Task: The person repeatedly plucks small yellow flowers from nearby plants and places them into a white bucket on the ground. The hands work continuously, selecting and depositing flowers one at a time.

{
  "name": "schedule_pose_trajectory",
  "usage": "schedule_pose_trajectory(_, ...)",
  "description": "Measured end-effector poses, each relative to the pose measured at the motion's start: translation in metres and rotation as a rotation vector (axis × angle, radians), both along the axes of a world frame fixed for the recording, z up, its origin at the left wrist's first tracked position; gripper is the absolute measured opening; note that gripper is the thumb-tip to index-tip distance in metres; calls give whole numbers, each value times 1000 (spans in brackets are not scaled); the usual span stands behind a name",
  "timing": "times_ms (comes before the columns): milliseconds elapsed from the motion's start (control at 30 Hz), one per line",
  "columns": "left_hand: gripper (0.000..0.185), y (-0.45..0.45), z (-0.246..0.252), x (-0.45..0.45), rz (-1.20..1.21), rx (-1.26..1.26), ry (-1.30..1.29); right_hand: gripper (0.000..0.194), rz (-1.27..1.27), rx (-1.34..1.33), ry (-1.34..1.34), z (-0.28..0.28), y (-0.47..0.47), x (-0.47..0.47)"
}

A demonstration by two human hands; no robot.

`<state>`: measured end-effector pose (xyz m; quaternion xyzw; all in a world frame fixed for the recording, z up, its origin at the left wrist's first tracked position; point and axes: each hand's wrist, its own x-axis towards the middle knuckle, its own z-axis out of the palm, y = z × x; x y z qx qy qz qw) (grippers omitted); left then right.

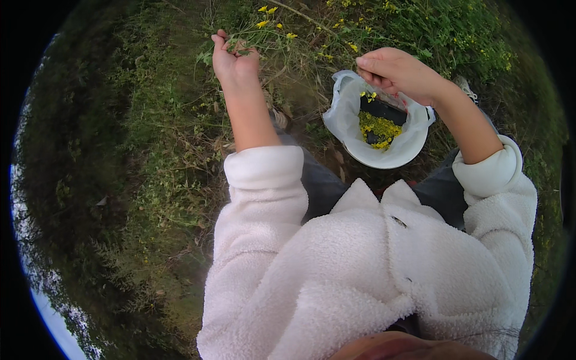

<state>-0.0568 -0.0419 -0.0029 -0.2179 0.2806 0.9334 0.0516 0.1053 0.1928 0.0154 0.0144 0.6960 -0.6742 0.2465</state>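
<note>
My left hand (237, 60), palm up with fingers curled, grips thin green stems (270, 42) that carry yellow flowers (262, 24). My right hand (398, 74) hangs over the far rim of a white bucket (405, 156), its fingers drawn together; whether anything is between them is hidden. A translucent plastic bag (344, 114) lines the bucket and folds over its edge. At the bottom lies a heap of picked yellow flower heads (380, 128), with something dark (382, 110) around it. A few small yellow blossoms (369, 95) show just under my right fingers.
Weedy ground with green plants (450, 33) and more yellow blooms surrounds me. A long dry stem (306, 17) slants across the top. My dark trouser legs (317, 180) flank the bucket. One shoe (465, 87) is beyond my right forearm. Darker brush (81, 171) spreads along the left.
</note>
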Motion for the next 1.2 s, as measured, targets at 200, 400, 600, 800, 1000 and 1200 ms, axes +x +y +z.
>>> schedule_pose_trajectory(200,29,-3,7,4,-370,664,522,23,70,-61,-64,1,-7,5)
schedule_pose_trajectory(400,29,14,9,13,-491,781,589,23,43,-119,38,1,-15,2)
schedule_pose_trajectory(600,30,22,6,16,-553,780,581,21,8,-153,274,6,-30,2)
schedule_pose_trajectory(800,29,28,-1,17,-617,693,534,25,-87,154,558,10,-43,-7)
schedule_pose_trajectory(1000,36,50,-17,27,-532,520,417,32,78,37,395,0,-53,-7)
schedule_pose_trajectory(1200,26,44,-12,23,-605,516,664,31,-30,-23,191,-10,-54,-10)
